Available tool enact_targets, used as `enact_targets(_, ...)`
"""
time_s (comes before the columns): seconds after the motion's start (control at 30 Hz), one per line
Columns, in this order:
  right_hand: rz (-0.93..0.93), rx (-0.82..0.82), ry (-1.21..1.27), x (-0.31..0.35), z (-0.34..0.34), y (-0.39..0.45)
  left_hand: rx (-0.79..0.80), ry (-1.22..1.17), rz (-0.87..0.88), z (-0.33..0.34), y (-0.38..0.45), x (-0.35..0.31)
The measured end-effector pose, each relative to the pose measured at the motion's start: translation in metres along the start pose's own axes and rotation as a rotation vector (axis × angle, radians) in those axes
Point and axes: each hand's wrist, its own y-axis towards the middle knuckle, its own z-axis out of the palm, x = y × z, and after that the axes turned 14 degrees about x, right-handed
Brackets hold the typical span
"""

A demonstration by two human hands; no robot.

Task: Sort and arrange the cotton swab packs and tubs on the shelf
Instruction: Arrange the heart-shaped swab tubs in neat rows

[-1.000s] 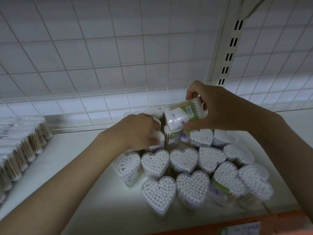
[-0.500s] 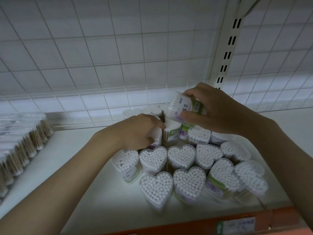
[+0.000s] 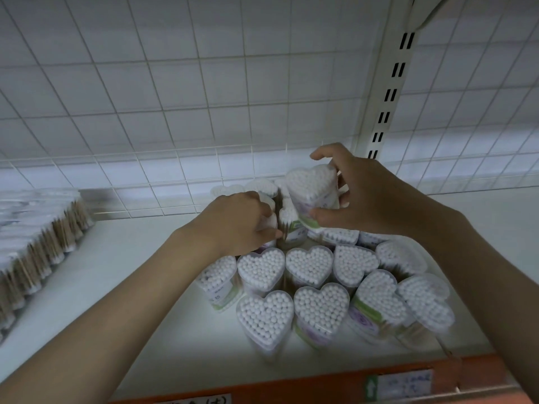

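- At the centre of the frame, slightly above the middle, the right hand (image 3: 367,196) holds one heart-shaped tub (image 3: 313,189) of cotton swabs, lifted clear above the others and tilted so its white swab tips face the camera. Thumb below and fingers curled over the top grip it firmly.
- Just left of it, the left hand (image 3: 236,223) rests among the back-row tubs (image 3: 261,186). Its fingers curl around or against a tub there; how tight the hold is cannot be told, as the knuckles hide it.
- The step in hand looks like placing the lifted tub into the back of the cluster, while the left hand steadies or parts its neighbours.
- The next move likely calls for turning the tub upright, lining its heart point up with the rest, and lowering it into a gap without knocking the tubs beside it.
- In the lower centre and lower right, the front tubs (image 3: 265,316) stand packed on the white shelf (image 3: 122,281), touching one another. Several at the right lean outward, so the group is not yet neat.
- At the left edge lies a row of flat swab packs (image 3: 38,228), well apart from the tubs.
- Behind everything a white wire grid (image 3: 175,83) backs the shelf, with a slotted upright post (image 3: 390,83) at upper right.
- Along the bottom runs an orange shelf edge (image 3: 320,386) with a price label (image 3: 405,386), its text too blurred to read.
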Motion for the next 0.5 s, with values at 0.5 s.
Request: enact_targets(0.5, 0.001, 0.188, -0.039, 0.003, 0.025, 0.007, 0.038, -0.064, -0.035, 0.001, -0.002, 0.001)
